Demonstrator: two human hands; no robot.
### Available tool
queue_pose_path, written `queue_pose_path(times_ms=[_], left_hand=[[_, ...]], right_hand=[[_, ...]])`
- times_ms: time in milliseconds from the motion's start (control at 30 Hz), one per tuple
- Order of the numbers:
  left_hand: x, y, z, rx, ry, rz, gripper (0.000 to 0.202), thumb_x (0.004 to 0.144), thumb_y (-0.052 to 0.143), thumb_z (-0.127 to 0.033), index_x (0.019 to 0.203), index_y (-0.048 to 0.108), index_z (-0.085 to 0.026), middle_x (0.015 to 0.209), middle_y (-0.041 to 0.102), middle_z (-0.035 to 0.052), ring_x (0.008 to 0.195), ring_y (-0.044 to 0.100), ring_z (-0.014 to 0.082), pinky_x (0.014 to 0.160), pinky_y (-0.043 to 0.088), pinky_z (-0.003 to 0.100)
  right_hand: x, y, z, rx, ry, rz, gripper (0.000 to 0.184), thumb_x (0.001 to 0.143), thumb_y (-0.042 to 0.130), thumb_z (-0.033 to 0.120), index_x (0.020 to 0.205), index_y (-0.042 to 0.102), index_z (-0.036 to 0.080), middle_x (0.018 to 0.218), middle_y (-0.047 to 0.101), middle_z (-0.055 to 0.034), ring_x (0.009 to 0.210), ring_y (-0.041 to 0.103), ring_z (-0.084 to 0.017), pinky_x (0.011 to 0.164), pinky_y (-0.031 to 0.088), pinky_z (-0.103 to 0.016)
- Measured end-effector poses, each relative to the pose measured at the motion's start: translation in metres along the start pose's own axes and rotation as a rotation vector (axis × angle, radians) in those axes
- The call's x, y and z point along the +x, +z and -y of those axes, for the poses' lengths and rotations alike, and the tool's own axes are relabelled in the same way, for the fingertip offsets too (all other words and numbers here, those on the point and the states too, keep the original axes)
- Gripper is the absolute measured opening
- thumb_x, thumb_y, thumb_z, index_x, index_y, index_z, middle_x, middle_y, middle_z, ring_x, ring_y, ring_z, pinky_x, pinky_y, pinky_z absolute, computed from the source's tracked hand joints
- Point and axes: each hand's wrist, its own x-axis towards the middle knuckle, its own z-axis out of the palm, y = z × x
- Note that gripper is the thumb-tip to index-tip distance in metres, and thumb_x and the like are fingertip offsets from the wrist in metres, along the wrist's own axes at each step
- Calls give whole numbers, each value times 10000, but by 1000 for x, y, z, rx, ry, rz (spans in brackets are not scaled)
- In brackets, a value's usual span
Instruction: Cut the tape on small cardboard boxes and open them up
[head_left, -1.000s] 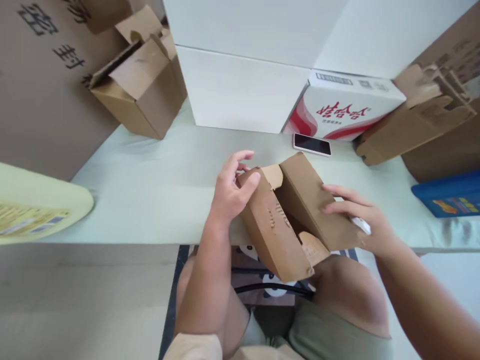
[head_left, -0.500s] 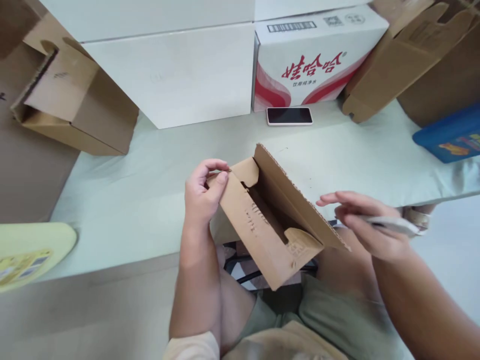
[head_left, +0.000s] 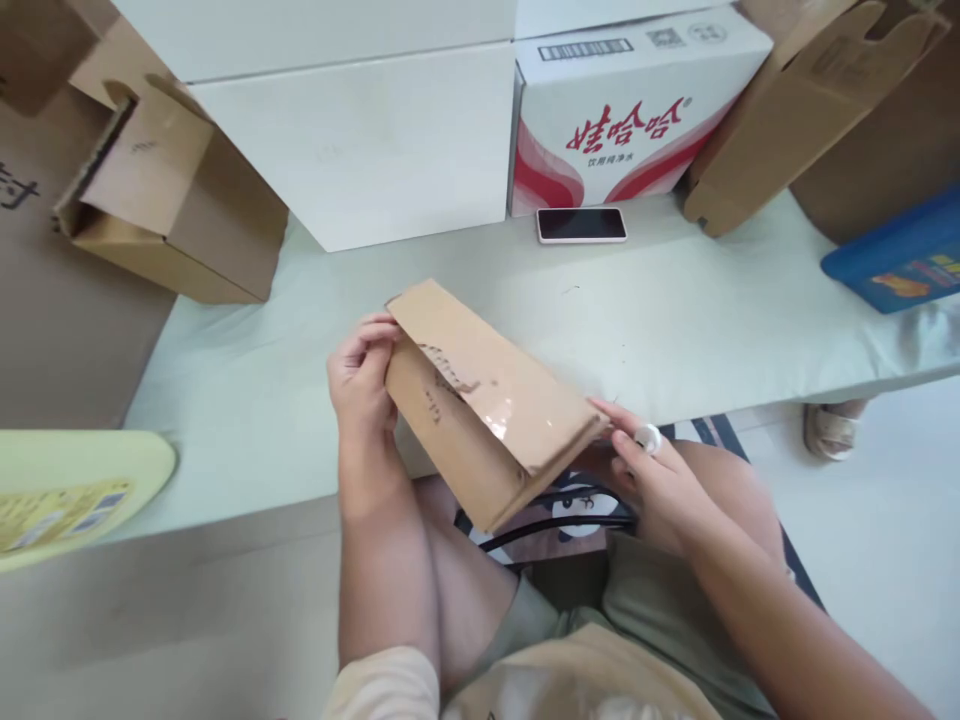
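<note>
above the near edge of the pale-clothed table (head_left: 675,310), at the centre of the view, see the cardboard box (head_left: 491,385) held tilted, with the lid flap (head_left: 480,345) folded over but leaving a dark gap along the 7 o'clock side. at the 10 o'clock corner, see the left hand (head_left: 364,370) pinching the wall, fingers bent and close together (thumb partly hidden, so cannot tell how hard). near the 3 o'clock corner, see the right hand (head_left: 660,475), index finger stretched out and apparently touching, other fingers curled about a small white thing (head_left: 647,438), too little in view to name. judge the box light, stiff along the folds, weaker at the scuffed patch, a touch slippery on the shiny spot. best held by those two corners, without pressing on the flap. at 1 o'clock, note the phone (head_left: 581,225), lying just beside the red-and-white carton (head_left: 637,150).
</note>
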Motion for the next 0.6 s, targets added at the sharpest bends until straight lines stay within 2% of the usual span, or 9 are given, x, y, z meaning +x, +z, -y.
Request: queue_pose_path(times_ms=[100, 167, 233, 300, 367, 433, 467, 533, 600], left_hand=[[2, -12, 11, 14, -11, -93, 342, 810, 824, -515, 993, 709, -250, 1050, 733, 49, 990, 728, 204, 903, 618, 344], [2, -17, 16, 23, 21, -85, 520, 824, 819, -537, 1259, 630, -321, 1204, 710, 60, 1091, 727, 217, 951, 622, 367], [1, -18, 18, 47, 61, -56, 608, 855, 786, -562, 1388, 562, -375, 1354, 669, 65, 1226, 699, 237, 1046, 597, 404], [-1, -15, 17, 110, 75, -8, 494, 895, 730, -565, 1328, 646, -342, 1412, 664, 62, 1348, 644, 263, 1178, 518, 445], [-5, -10, 16, 124, 19, 62, 383, 912, 686, -567, 1172, 742, -291, 1371, 710, 60, 1397, 617, 283, 1236, 465, 456], [-9, -4, 13, 22, -107, 143, 426, 923, 616, -634, 1073, 767, -264, 1257, 764, 77, 1337, 665, 303, 1163, 536, 466], [-12, -1, 10, -59, -169, 170, 501, 929, 555, -694, 1041, 765, -253, 1183, 783, 92, 1275, 702, 315, 1081, 589, 473], [-15, 3, 4, -176, -225, 205, 671, 928, 421, -807, 1006, 757, -231, 1052, 793, 122, 1173, 745, 335, 940, 638, 482], [-16, 4, -3, -206, -224, 223, 806, 908, 316, -888, 994, 754, -217, 948, 785, 140, 1112, 759, 341, 862, 642, 476]], right_hand=[[4, 20, -2, 195, 150, 50, 639, 875, 663, 717, 1354, 624, 297, 928, 681, -52, 709, 626, -179, 396, 247, -213], [8, 33, -4, 262, 108, 55, 626, 830, 721, 709, 1299, 611, 310, 829, 588, 4, 603, 520, -133, 399, 248, -214], [12, 43, -3, 280, 37, 36, 595, 817, 740, 702, 1241, 609, 305, 751, 498, 49, 499, 386, -88, 396, 267, -229], [16, 48, 2, 259, -43, 3, 541, 846, 713, 692, 1205, 621, 299, 733, 482, 58, 452, 313, -68, 388, 290, -245], [21, 51, 12, 173, -132, -12, 479, 904, 669, 644, 1248, 633, 312, 831, 603, 13, 474, 399, -87, 404, 375, -263], [27, 52, 24, 13, -260, 3, 456, 965, 626, 559, 1358, 618, 326, 1136, 728, -71, 689, 646, -157, 565, 570, -317], [30, 53, 31, -85, -345, 10, 461, 985, 613, 517, 1404, 607, 324, 1317, 718, -100, 909, 732, -211, 737, 644, -379], [35, 53, 44, -277, -526, 1, 460, 1011, 593, 444, 1449, 604, 301, 1551, 615, -115, 1351, 654, -293, 1099, 582, -524], [38, 52, 56, -386, -652, -27, 414, 1025, 577, 385, 1422, 641, 288, 1623, 555, -107, 1517, 525, -310, 1239, 467, -581]])
